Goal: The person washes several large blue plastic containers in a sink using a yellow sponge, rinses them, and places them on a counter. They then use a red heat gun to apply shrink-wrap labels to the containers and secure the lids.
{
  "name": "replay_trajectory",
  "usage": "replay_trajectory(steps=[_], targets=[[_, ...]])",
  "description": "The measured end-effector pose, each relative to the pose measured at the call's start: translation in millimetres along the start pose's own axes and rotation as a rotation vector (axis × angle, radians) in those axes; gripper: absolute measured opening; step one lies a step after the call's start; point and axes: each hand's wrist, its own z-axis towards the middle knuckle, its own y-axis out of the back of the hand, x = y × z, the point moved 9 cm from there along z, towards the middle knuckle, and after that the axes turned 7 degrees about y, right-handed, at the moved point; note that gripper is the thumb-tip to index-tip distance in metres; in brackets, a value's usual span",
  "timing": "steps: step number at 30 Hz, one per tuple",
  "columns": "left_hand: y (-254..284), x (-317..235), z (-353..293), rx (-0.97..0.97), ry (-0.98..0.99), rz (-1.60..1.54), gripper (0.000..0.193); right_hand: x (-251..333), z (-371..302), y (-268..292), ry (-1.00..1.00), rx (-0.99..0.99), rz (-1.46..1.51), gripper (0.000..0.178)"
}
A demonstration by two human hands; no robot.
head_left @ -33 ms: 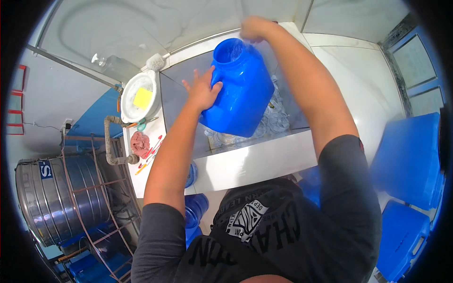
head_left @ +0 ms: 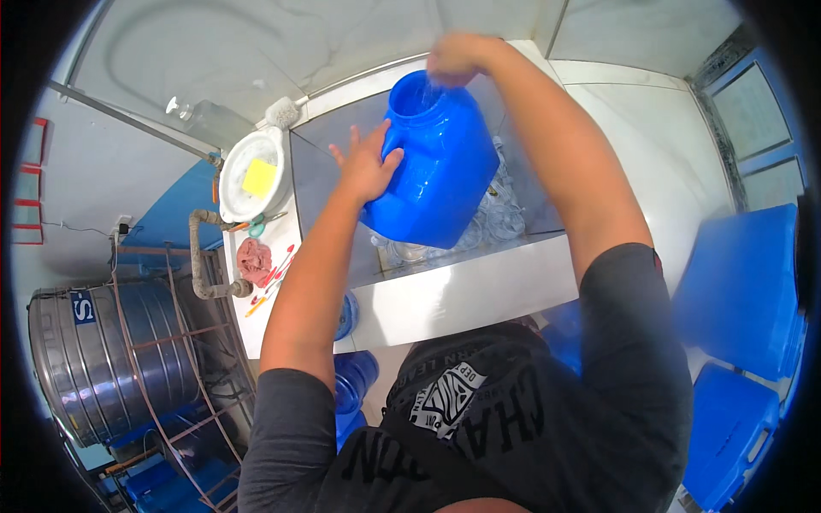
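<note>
A large blue plastic water jug (head_left: 440, 175) is tilted over the sunken grey-tiled basin (head_left: 321, 141), its round open mouth facing up and away from me. My left hand (head_left: 369, 167) grips it at the handle on its left side, with some fingers sticking out. Just above the mouth, my right hand (head_left: 457, 60) is closed and slightly blurred; whatever it holds is hidden. A thin streak of water (head_left: 430, 92) runs from beneath that hand into the mouth. Beneath the jug, several clear plastic pieces (head_left: 500, 218) lie in the basin.
On the left ledge are a white bowl (head_left: 229, 192) with a yellow sponge (head_left: 259, 178), a white brush (head_left: 282, 113), a pink cloth (head_left: 253, 261) and a clear pump bottle (head_left: 214, 122). Blue containers (head_left: 735, 291) stand right. A steel tank (head_left: 111, 359) lies left, past a pipe (head_left: 202, 256).
My right hand has shifted slightly left and down over the jug's mouth. The jug has moved very slightly to the right, with my left hand still on it.
</note>
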Motion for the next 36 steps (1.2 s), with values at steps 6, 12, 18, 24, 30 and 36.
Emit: replay_trajectory(steps=[6, 12, 18, 24, 30, 36], targets=[[4, -1, -19, -0.072, -0.227, 0.0, 0.061, -22, -22, 18, -0.177, -0.306, 0.614, 0.03], [0, 31, -38, -0.055, -0.297, -0.072, 0.061, -25, -29, 26, -0.28, -0.167, 0.127, 0.022], [-10, 63, -42, -0.066, -0.192, -0.136, 0.061, -23, -20, 5, -0.273, -0.101, 0.348, 0.026], [-26, 75, -13, -0.109, 0.03, -0.448, 0.068, -9, -22, 23, -0.135, -0.347, 0.824, 0.023], [-13, -52, -6, 0.022, -0.136, 0.091, 0.063, 20, -22, 26, 0.065, -0.161, 0.817, 0.027], [-6, -124, 45, -0.051, -0.355, 0.28, 0.048, -25, 17, 21, -0.072, -0.201, 0.564, 0.018]])
